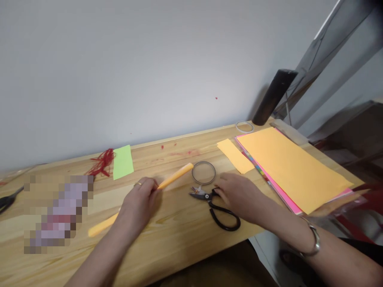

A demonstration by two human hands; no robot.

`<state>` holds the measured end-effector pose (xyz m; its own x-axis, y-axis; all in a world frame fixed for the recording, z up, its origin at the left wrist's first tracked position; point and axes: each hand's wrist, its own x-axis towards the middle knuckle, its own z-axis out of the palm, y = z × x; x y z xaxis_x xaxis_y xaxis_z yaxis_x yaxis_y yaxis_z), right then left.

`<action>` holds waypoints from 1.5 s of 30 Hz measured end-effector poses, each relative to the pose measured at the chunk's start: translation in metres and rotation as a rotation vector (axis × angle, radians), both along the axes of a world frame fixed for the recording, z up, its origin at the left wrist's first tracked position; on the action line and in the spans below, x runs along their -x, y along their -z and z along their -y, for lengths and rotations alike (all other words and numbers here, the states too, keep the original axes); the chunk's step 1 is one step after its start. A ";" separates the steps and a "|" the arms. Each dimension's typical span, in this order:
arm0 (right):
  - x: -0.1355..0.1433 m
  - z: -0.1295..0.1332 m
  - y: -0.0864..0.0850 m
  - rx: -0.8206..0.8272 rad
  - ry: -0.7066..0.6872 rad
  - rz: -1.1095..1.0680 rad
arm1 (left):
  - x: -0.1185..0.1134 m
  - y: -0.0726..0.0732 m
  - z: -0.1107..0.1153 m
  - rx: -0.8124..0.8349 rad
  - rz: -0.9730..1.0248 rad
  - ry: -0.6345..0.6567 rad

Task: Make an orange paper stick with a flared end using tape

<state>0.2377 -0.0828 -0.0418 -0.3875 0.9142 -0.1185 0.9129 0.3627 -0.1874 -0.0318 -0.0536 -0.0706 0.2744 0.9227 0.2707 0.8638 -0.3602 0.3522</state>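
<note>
A: Left hand (139, 203)?
B: Slim gold-coloured ring (137, 183) on one finger.
A: Right wrist?
B: Shiny silver-coloured bangle (316, 240), rounded band. Forearms (107, 247) bare.
A: Lap?
B: Dark clothing (209, 273), dim, cut off by frame edge.

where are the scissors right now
In the head view, the scissors lie on the table just right of centre, by the right hand and just below the grey ring.

The only view looked from the person's head, forward and down across the bench (167, 235) at near range, taking in the wall (149, 71) beyond its far edge.
</note>
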 end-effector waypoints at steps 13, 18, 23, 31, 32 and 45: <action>0.006 -0.044 0.052 -0.257 -0.112 -0.243 | -0.020 0.035 -0.023 -0.437 0.030 -0.036; 0.006 -0.051 0.046 -0.222 -0.093 -0.337 | -0.018 0.037 -0.024 -0.451 0.051 -0.031; 0.007 -0.063 0.033 -0.222 0.016 -0.397 | -0.015 0.037 -0.025 -0.450 0.054 -0.062; 0.007 -0.067 0.022 -0.114 0.071 -0.344 | -0.011 0.036 -0.024 -0.383 0.068 -0.084; 0.007 -0.067 0.020 -0.120 0.068 -0.296 | -0.011 0.036 -0.024 -0.378 0.070 -0.087; -0.065 -0.111 0.012 -0.301 0.405 0.236 | -0.018 0.039 -0.020 -0.211 0.110 0.127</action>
